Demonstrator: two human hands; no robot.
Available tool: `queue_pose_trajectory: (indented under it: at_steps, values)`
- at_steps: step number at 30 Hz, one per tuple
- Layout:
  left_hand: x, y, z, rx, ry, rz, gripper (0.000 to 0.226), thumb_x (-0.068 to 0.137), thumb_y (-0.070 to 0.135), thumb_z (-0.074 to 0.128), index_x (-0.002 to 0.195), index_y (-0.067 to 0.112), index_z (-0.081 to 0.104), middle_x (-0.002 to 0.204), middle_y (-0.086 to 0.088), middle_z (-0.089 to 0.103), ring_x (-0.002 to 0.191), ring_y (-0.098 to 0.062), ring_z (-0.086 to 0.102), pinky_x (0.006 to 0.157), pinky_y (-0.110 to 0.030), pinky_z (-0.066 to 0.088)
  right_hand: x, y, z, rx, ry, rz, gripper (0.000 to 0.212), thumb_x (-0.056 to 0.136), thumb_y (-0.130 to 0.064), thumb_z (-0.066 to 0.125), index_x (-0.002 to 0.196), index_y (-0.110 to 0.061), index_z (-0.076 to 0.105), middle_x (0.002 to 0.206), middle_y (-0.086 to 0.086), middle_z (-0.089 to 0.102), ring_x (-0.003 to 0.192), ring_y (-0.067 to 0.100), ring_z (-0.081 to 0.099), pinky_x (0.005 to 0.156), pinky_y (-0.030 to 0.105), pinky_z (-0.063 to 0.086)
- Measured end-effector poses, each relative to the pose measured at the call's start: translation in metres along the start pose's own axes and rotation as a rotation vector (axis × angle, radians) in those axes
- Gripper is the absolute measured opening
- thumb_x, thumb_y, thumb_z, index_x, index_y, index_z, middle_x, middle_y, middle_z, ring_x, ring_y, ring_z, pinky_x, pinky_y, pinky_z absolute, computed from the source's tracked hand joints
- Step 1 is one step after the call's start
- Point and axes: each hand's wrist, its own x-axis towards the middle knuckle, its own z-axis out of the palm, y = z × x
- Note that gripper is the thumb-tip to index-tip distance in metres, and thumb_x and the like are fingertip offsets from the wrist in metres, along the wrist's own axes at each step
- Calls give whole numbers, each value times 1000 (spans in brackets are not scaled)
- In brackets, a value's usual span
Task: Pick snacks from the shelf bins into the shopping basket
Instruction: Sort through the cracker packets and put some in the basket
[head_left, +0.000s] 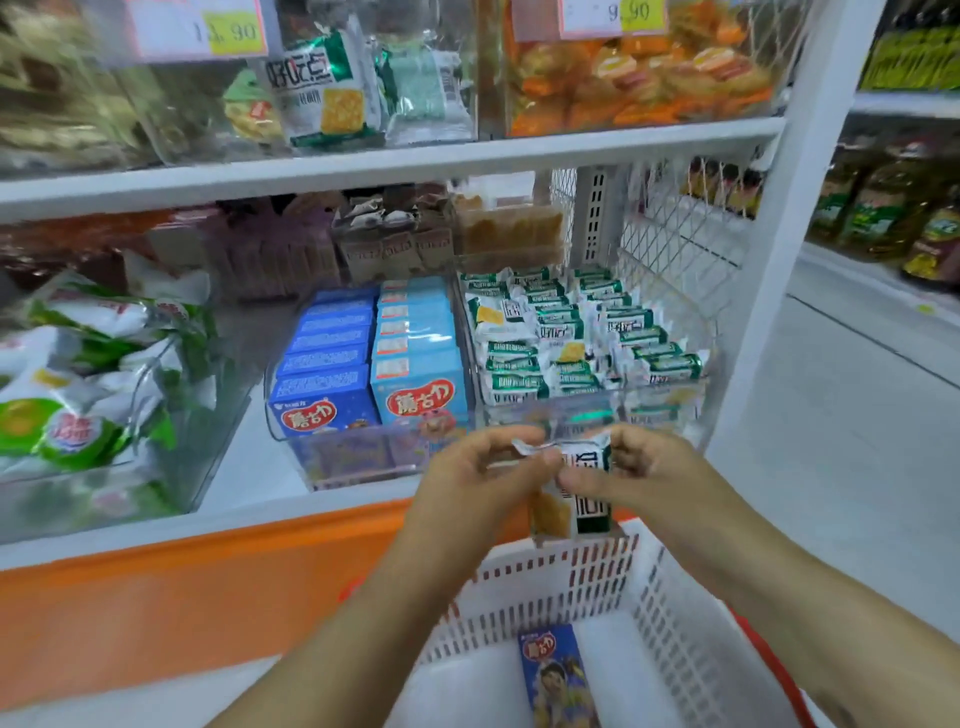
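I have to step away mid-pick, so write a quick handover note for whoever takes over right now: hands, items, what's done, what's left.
Left hand: pinches the top edge of the green-and-white cracker packet.
Right hand: grips the same packet from the other side.
Packet: held just above the far rim of the white basket, not yet inside.
Done: one blue box lies in the basket.
Left: drop the packet in. More packets sit in the right-hand clear bin, and there are shelf boxes in the bin beside it.

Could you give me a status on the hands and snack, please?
Left hand and right hand pinch cracker packet over basket. Blue box lies in it. Nothing in the way.
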Motion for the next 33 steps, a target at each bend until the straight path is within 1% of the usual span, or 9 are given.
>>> queue_pose_trajectory:
  at_steps: [2,5,9,13,19,22,28,31,33]
  values:
    - [-7,-10,-1,-74,-17,-69,15,82,15,69,95,7,68,81,-8,74,75,-16,70,84,-36,55,-7,5,3,83,-32,45,57,47,-58,76,88,-19,69,99,7,71,100,21,66,88,43,54]
    - [-15,-17,-1,-190,-27,-155,55,69,30,71,100,-13,57,88,-18,73,82,-35,68,93,-55,49,-11,3,8,232,-87,114,30,57,-46,71,69,-19,72,85,10,73,86,21,68,88,39,49]
    - [-13,-20,1,-342,-8,-233,38,69,30,64,93,1,59,83,-12,72,75,-19,67,79,-32,52,-5,13,11,318,-59,189,50,67,-41,67,94,1,71,96,12,74,95,27,67,100,44,44]
    - [-9,-27,0,-354,-5,-270,47,77,33,60,106,-4,62,93,-11,74,85,-20,66,91,-37,47,0,20,14,319,-10,200,27,91,-29,56,88,-11,76,95,7,74,101,28,66,104,49,41]
    - [-5,-25,1,-362,76,-295,26,91,26,56,98,2,63,84,-8,74,74,-16,68,85,-35,51,-3,16,13,177,-82,165,35,83,-47,59,97,-18,75,99,-1,74,99,19,68,101,46,44]
    - [-6,-21,-2,-350,67,-286,26,92,27,54,97,4,65,83,-7,73,70,-15,68,71,-30,51,-6,12,9,64,-212,164,51,63,-47,68,105,-18,71,100,-1,74,97,18,69,96,41,50]
    - [-15,-15,-8,-310,-121,-360,23,80,30,59,79,17,77,86,-3,75,74,-10,71,82,-33,50,2,15,-5,438,-87,324,42,71,-29,64,103,-2,68,100,12,73,93,22,69,86,33,54]
    - [-19,-20,-9,-284,-107,-329,15,75,24,64,72,15,77,79,-3,75,70,-11,71,77,-29,51,1,13,-5,522,-63,369,38,74,-30,63,103,-5,68,94,10,74,77,16,69,69,26,58]
    - [-19,-22,-9,-153,-60,-262,20,65,30,71,80,17,74,83,-3,75,81,-18,71,90,-40,53,1,12,-2,569,-61,384,34,79,-26,63,104,-4,68,91,10,74,72,14,69,61,24,57]
